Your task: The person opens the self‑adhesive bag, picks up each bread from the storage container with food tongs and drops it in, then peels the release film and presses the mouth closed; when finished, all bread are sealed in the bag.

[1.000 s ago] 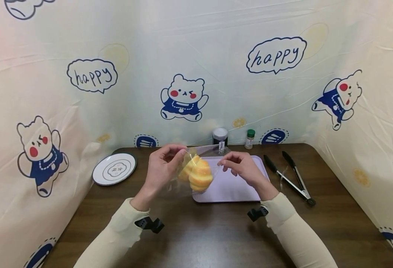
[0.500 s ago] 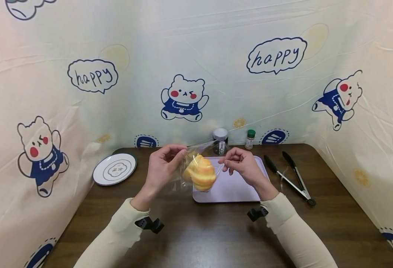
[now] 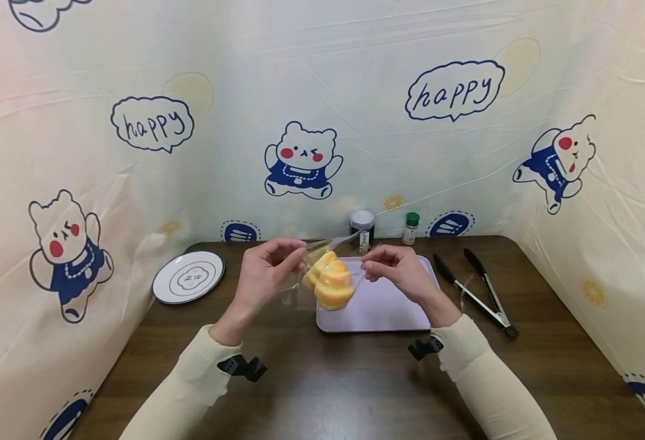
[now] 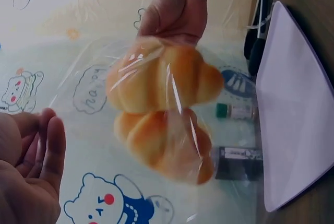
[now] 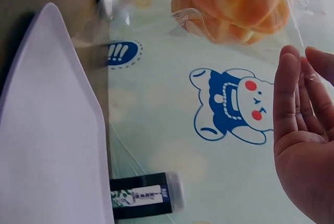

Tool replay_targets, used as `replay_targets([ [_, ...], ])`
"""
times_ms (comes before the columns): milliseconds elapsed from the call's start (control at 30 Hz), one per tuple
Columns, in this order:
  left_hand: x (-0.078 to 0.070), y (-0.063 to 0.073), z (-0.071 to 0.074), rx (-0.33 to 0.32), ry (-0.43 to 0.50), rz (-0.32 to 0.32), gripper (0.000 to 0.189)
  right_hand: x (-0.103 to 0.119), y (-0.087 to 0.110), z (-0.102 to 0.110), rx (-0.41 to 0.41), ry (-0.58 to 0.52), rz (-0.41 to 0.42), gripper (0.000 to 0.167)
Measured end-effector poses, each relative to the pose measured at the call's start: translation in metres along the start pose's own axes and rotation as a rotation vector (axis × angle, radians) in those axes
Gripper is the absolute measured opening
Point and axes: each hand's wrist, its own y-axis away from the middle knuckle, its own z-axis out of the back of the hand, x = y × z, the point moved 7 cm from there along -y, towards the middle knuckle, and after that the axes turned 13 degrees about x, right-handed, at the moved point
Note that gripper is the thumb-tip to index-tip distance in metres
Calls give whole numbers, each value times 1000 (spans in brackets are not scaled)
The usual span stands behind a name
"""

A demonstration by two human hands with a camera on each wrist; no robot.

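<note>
A clear plastic bag [image 4: 78, 85] hangs between my two hands, with two croissants [image 3: 334, 286] inside it. My left hand [image 3: 267, 269] pinches the bag's edge on the left between thumb and fingertips. On the other side my right hand [image 3: 401, 274] pinches the bag's right edge the same way. In the left wrist view, one croissant [image 4: 164, 78] lies against the other croissant [image 4: 169, 148] behind the film. The bag is held up in front of a lilac tray [image 3: 388, 308], overlapping its left part in the head view.
A white plate [image 3: 188, 278] lies at the table's back left. Tongs [image 3: 484, 299] with black tips lie right of the tray. Behind it stand a dark jar [image 3: 362, 226] with a grey lid and a small green-capped bottle [image 3: 410, 229]. A printed curtain [image 3: 300, 73] surrounds the table.
The bag and croissants have swung and turned slightly, and the bag's upper edge has folded lower. My right hand has shifted slightly right; both hands keep pinching the film.
</note>
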Motion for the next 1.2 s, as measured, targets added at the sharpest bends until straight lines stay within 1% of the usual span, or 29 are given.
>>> replay_targets([
  [100,2,0,2,25,6,5,23,4,2,6,-9,30,21,23],
  [233,3,-2,3,53,-16,5,25,13,6,13,-11,77,44,20],
  [400,4,-3,4,64,-65,21,21,19,11,22,-19,144,62,16],
  [600,5,-4,2,113,-81,36,17,24,13,26,-22,198,82,13],
  [700,4,-4,3,123,-83,35,17,26,14,27,-24,205,86,12],
  [900,5,-4,5,134,-89,24,18,32,15,27,-6,216,120,22],
  [1033,7,-3,7,148,-79,19,20,35,17,27,24,218,167,23],
  [1200,7,-3,10,162,-62,1,21,39,21,29,31,175,264,19],
])
